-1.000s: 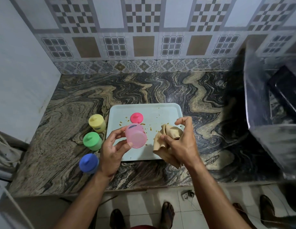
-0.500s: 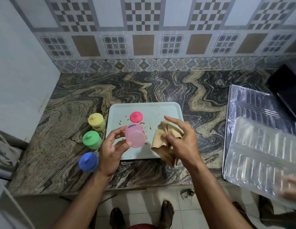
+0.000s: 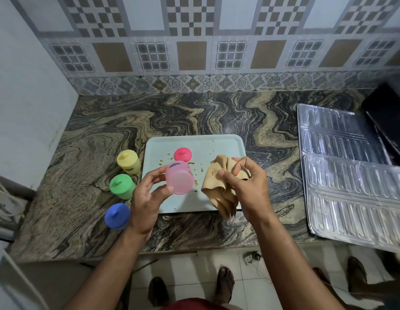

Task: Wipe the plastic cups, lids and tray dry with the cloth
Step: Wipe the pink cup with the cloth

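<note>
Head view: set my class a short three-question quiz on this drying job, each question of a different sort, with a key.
1. True or false: the pink lid lies on the tray.
2. Which hand holds the cloth?
A. left hand
B. right hand
C. neither
3. Fill in: the cup that the left hand holds is ____ in colour.

Key
1. True. It lies on the tray, beyond the pink cup.
2. B. The right hand's fingers grip the cloth.
3. Pink. The yellow cup, green cup and blue cup stand on the counter, left of the tray, lids on.
</note>
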